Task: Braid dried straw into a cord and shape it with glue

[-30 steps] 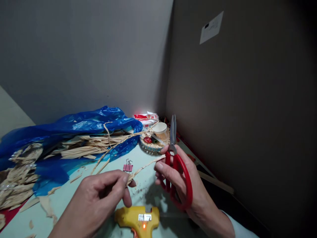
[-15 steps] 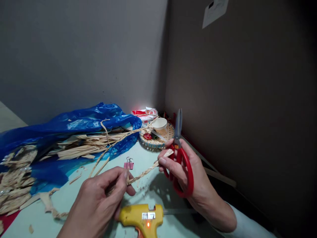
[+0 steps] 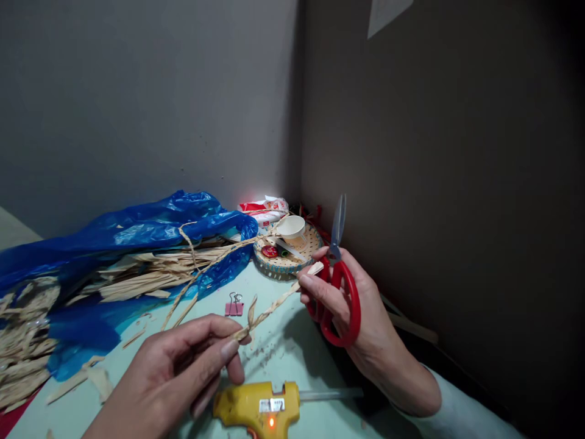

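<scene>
A pale braided cord point(image 3: 275, 303) of dried plant fibre stretches between both hands above the table. My left hand point(image 3: 187, 360) pinches it between thumb and fingers; a short loose strand sticks up just past the fingertips. With thumb and forefinger my right hand point(image 3: 351, 305) grips the cord's cut-looking end, and it also holds red-handled scissors point(image 3: 340, 292), their blades pointing up and together. Just below the cord lies a yellow glue gun point(image 3: 258, 405) with an orange light lit and a clear glue stick in its back. A pink binder clip point(image 3: 234, 306) rests behind my left hand.
Bundles of dried strips point(image 3: 146, 274) lie in a blue plastic bag point(image 3: 114, 228) on the left. At the back, a woven tray point(image 3: 315, 244) holds a white cup point(image 3: 291, 227) and small items, beside a red-and-white packet point(image 3: 262, 210). Walls meet behind the table point(image 3: 274, 372).
My left hand has shifted down and left along the cord, so a longer stretch and a loose strand now show. My right hand, with scissors and cord end, has risen slightly to the right.
</scene>
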The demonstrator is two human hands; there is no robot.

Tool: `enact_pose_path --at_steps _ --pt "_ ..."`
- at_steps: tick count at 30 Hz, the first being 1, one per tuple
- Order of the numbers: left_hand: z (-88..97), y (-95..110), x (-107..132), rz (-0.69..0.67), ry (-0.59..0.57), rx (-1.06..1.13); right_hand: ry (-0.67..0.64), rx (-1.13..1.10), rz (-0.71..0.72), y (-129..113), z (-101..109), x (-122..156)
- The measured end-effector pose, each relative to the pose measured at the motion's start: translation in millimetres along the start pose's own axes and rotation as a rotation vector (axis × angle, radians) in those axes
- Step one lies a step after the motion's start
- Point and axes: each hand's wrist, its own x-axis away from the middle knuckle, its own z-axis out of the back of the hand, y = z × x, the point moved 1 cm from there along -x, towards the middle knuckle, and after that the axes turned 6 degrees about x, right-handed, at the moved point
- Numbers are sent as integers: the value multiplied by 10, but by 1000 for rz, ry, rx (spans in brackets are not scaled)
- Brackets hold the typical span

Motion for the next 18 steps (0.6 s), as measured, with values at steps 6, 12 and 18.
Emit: enact_pose_path --at_steps 6,12,18 --pt "67 94 48 -103 134 -76 -13 472 193 -38 91 -8" --pt "149 238 96 -186 245 33 -89 844 697 -44 103 122" --pt "187 237 125 -223 292 89 -258 1114 997 16 70 183"
